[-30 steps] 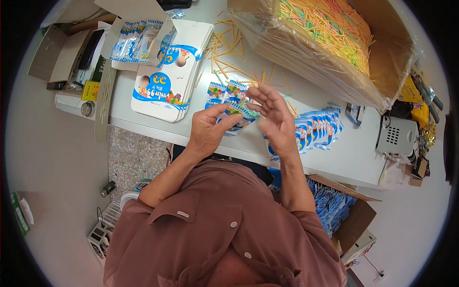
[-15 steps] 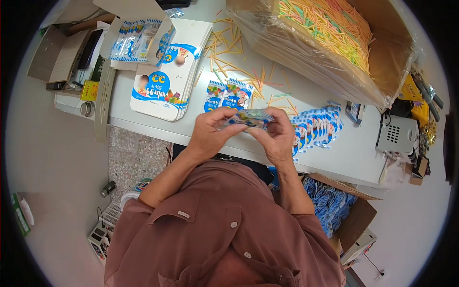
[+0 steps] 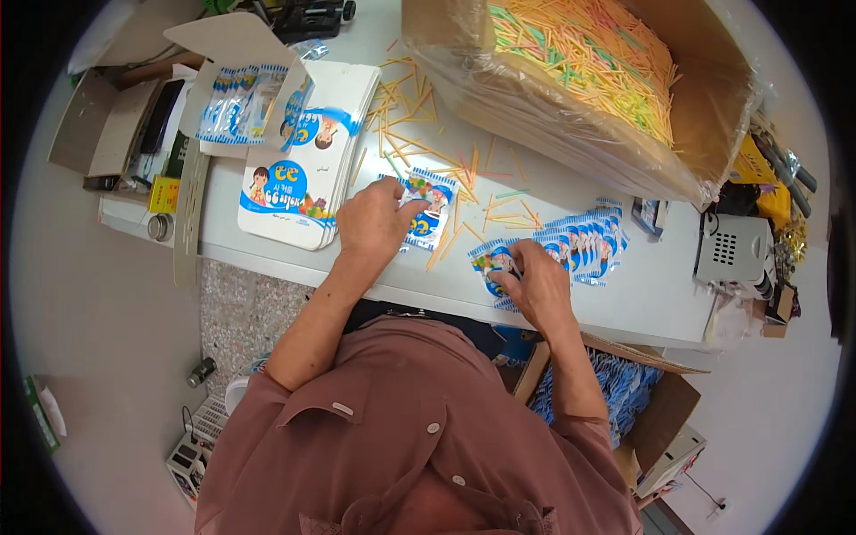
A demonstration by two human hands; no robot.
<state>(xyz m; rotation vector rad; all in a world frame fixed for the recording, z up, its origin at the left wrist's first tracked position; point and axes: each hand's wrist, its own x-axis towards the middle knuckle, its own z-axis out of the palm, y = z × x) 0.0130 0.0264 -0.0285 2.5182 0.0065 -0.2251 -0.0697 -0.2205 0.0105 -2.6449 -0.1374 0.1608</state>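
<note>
My left hand (image 3: 367, 221) rests over two small blue-and-white sachets at the middle of the table. Its thumb lies near the left edge of the uncovered sachet (image 3: 432, 207), with a gap between thumb and forefinger; the other sachet is mostly hidden beneath the fingers. With thumb and fingers, my right hand (image 3: 540, 283) holds a similar sachet (image 3: 487, 262) low against the table, at the left end of an overlapping row of sachets (image 3: 593, 241). Thin coloured sticks (image 3: 419, 147) lie scattered beyond my hands.
A large plastic-lined carton (image 3: 571, 116) of coloured sticks stands at the back right. To the left are stacked printed white cards (image 3: 283, 209) and an opened white box (image 3: 201, 111) of sachets. An open carton (image 3: 660, 415) of blue-and-white packets sits below the table's right edge.
My hands have separated after holding one sachet together. The right has carried it down to the row's left end; the left has moved onto the two sachets. The view has shifted slightly.
</note>
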